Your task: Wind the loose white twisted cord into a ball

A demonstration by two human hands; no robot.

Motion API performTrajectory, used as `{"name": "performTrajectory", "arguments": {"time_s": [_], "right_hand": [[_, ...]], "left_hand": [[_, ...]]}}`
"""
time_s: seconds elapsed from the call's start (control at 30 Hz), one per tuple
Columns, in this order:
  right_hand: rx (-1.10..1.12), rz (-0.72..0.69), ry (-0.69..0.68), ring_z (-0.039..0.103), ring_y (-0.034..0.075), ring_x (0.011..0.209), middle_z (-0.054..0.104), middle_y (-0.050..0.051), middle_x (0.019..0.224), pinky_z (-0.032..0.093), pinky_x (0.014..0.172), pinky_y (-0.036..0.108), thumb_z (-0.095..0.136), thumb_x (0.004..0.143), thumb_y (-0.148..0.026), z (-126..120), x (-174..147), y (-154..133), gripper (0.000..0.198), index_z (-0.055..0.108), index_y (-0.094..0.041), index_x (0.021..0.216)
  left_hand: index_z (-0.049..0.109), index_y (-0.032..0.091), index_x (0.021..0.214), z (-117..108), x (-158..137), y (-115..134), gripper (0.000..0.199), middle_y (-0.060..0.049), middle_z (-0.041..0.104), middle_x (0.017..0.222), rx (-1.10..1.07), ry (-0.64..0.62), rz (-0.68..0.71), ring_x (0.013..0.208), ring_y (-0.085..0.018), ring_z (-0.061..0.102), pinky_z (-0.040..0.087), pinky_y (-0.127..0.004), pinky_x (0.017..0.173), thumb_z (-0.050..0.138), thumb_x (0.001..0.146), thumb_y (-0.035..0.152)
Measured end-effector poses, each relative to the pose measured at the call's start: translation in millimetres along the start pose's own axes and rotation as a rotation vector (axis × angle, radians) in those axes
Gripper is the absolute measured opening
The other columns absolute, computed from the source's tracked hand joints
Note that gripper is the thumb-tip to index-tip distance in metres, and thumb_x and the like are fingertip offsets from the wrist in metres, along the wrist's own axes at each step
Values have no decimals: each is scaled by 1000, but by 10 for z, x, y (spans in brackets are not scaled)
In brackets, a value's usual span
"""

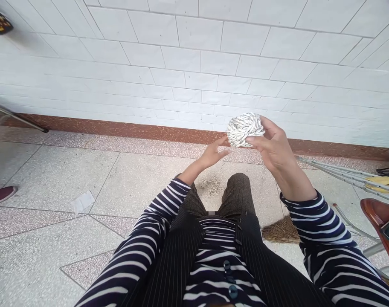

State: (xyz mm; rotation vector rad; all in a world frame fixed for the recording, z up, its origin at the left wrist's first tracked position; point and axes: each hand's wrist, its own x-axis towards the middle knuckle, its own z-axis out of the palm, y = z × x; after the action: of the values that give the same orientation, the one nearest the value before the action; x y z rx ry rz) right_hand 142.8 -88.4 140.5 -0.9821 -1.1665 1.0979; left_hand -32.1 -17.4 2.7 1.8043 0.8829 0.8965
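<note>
Pinching a rounded ball of cord (244, 128) from its right side, the right hand (276, 151) lays its thumb across the front of the windings while its fingers go round the far side. The ball is held up in front of the tiled wall (201, 36), above the person's knees; its twisted white strands are flecked with a darker tone and wound in slanting, crossing layers, so the surface looks ridged and ropy. The left hand (213, 154) is at the ball's left edge, thumb and fingers spread apart; whether its fingertips touch the cord cannot be told. Both sleeves are soft knit in dark navy with thin white stripes, beside a pinstriped black vest (169, 264) and coarse, dark woven trousers (238, 194). The wall's smooth, pale rectangles meet a reddish-brown, veined skirting (133, 127). Below spreads speckled terrazzo flooring (143, 179), cut by thin straight lines, with a flat white scrap (82, 202) to the left and a fan of stiff straw bristles (281, 230) near the right forearm.
</note>
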Motion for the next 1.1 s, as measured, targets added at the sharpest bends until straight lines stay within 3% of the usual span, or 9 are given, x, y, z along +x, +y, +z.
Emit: {"name": "performTrajectory", "arguments": {"time_s": [0.13, 0.27, 0.37, 0.47, 0.6, 0.77, 0.87, 1.0, 1.1], "right_hand": [[-83, -8, -22, 69, 21, 103, 74, 0, 112, 61, 95, 43, 96, 53, -28, 14, 43, -31, 63, 76, -29, 112], [-332, -120, 98, 68, 24, 105, 71, 3, 117, 60, 95, 47, 95, 53, -33, -311, 108, 52, 66, 74, -28, 115], [-570, -153, 254, 66, 29, 110, 65, 6, 127, 59, 94, 53, 94, 53, -37, -616, 135, 283, 71, 72, -27, 120], [-752, -117, 248, 64, 32, 115, 64, 9, 127, 56, 99, 58, 91, 58, -40, -793, 127, 615, 69, 70, -24, 122], [-870, -148, 289, 62, 33, 118, 64, 10, 126, 54, 104, 57, 89, 60, -38, -849, 114, 934, 68, 68, -24, 123], [-857, -316, 386, 57, 35, 124, 58, 11, 129, 51, 109, 62, 85, 65, -35, -890, 135, 907, 63, 66, -27, 124], [-895, -244, 323, 50, 38, 134, 53, 13, 137, 45, 115, 64, 83, 66, -29, -859, 92, 927, 64, 65, -27, 127], [-696, 121, 57, 27, 43, 151, 40, 14, 155, 28, 124, 69, 84, 62, -28, -728, -140, 1178, 70, 64, -25, 129], [-521, 249, -178, 46, 42, 140, 55, 12, 144, 40, 117, 66, 89, 54, -28, -624, -427, 1331, 68, 70, -26, 120]], "left_hand": [[76, 12, 100, 258, 39, 155, 39, -12, 78, 110, -300, -63, 37, 108, -23, 69, 49, -38, 104, 64, 96, 49], [72, 13, 75, 306, -358, -20, 40, -8, 76, 80, -327, -209, -128, 82, -17, 68, 51, -31, 87, 62, 96, 46], [71, 14, 81, 188, -726, -44, 32, -3, 71, 68, -269, -380, -258, 72, -15, 64, 49, -28, 79, 61, 95, 41], [71, 16, 87, -1, -944, 132, 30, 0, 68, 65, -183, -481, -281, 70, -14, 63, 47, -25, 76, 57, 98, 40], [71, 17, 85, -202, -999, 308, 37, -1, 70, 68, -86, -527, -251, 70, -13, 63, 46, -25, 76, 50, 102, 43], [74, 17, 90, -277, -999, 239, 39, -2, 71, 65, -135, -545, -268, 70, -14, 66, 49, -26, 78, 51, 102, 46], [75, 17, 84, -333, -916, 362, 38, -3, 73, 67, -190, -550, -260, 71, -15, 68, 51, -27, 81, 55, 100, 46], [74, 17, 78, -476, -612, 597, 38, -3, 73, 68, -143, -440, -176, 72, -14, 68, 51, -28, 81, 58, 98, 45], [73, 16, 70, -576, -355, 540, 41, -3, 72, 68, -9, -273, -110, 73, -14, 67, 50, -27, 82, 58, 98, 41]]}}
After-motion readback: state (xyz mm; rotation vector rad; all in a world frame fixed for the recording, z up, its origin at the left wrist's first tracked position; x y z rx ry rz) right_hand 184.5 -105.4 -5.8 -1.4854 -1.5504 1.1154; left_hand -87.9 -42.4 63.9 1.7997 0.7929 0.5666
